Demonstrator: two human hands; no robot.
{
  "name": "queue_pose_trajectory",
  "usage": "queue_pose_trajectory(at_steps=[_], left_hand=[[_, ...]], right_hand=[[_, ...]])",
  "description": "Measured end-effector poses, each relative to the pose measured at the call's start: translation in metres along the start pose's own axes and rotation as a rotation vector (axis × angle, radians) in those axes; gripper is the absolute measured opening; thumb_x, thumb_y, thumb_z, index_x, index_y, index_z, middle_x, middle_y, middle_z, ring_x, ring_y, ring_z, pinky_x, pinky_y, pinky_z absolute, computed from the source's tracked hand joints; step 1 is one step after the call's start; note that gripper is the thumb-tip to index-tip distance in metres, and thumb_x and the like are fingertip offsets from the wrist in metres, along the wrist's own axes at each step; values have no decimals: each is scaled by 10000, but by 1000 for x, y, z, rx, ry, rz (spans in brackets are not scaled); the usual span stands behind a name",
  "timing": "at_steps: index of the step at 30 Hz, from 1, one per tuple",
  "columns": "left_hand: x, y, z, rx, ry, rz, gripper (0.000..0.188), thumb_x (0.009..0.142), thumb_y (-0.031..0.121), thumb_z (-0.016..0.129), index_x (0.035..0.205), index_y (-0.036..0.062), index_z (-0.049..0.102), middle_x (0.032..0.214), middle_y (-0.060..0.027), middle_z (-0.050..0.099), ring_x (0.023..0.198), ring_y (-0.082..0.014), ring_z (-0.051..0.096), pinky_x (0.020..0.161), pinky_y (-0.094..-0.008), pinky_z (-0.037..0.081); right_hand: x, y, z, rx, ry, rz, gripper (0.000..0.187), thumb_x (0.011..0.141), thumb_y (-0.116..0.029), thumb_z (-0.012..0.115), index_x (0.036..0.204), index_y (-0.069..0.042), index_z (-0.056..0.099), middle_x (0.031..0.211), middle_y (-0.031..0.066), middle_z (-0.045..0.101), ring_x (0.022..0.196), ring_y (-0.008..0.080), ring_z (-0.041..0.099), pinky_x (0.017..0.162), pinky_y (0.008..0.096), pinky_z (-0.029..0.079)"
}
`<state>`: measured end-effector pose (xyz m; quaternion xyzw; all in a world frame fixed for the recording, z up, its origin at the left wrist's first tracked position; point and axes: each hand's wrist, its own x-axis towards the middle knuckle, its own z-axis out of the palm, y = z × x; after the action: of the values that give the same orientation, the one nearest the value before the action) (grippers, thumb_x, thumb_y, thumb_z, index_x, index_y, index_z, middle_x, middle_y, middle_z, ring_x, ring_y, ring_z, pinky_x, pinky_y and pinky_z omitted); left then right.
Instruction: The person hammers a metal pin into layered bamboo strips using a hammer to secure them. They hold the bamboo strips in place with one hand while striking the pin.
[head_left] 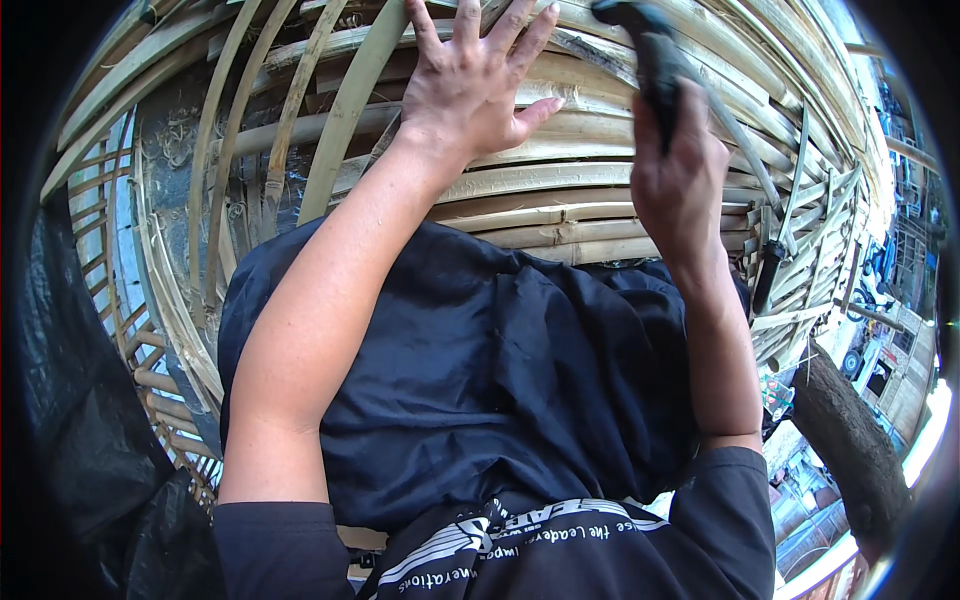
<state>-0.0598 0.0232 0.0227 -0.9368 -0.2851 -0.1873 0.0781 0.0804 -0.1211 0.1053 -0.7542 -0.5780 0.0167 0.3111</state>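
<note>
My left hand (465, 85) lies with fingers spread on pale split bamboo strips (540, 180) at the top of the view. Its thumb points to the right. To its right, my right hand (680, 160) is closed around the handle of a black hammer (655, 60), raised over the strips and slightly blurred. The hammer's head end curves left near the upper edge. A long strip of bamboo (350, 110) slants down just left of my left wrist. Dark cloth (450, 340) covers my lap.
A knife with a black handle (768, 275) rests among the strips on the right. Beyond it stands a thick brown log (850, 440). Black plastic sheeting (80, 400) hangs at the left, beside a bamboo lattice (150, 350). Several upright strips (235, 130) stand at the upper left.
</note>
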Motion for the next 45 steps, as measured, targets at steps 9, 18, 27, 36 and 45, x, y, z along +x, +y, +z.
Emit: queue_pose_trajectory(at_steps=[9,18,27,36,45], left_hand=[[-2,-1,1,27,-21,-5,936,933,736,453,1645,170,233,1727,-107,113,1478,-450,321,1156,-805,92],[-1,-1,2,12,-3,-3,952,925,763,439,1638,161,252,1721,-115,130,1455,-448,350,1155,-807,102],[1,0,-1,27,0,14,928,940,757,413,1636,164,255,1715,-107,150,1458,-443,344,1154,-804,124],[2,0,0,49,-13,17,920,945,733,430,1639,158,243,1710,-119,170,1434,-442,387,1166,-792,119],[-1,-1,0,66,-32,9,953,921,731,471,1641,154,233,1727,-122,103,1419,-442,409,1166,-797,103]], right_hand=[[2,1,3,-28,-85,69,240,1020,-212,644,1135,-21,556,759,252,672,688,460,672,587,487,503],[4,2,0,-84,-132,-10,196,1025,-183,626,1093,-14,555,722,229,653,684,437,677,580,470,493],[5,6,0,19,6,43,213,1032,-220,626,1077,-19,572,750,226,645,656,409,649,598,465,489],[6,16,0,160,202,81,246,1046,-253,614,1135,-23,617,704,174,600,606,313,597,610,407,477],[13,22,-2,-42,-45,-60,225,1062,-230,603,1017,-10,590,703,94,633,552,122,575,495,304,448]])
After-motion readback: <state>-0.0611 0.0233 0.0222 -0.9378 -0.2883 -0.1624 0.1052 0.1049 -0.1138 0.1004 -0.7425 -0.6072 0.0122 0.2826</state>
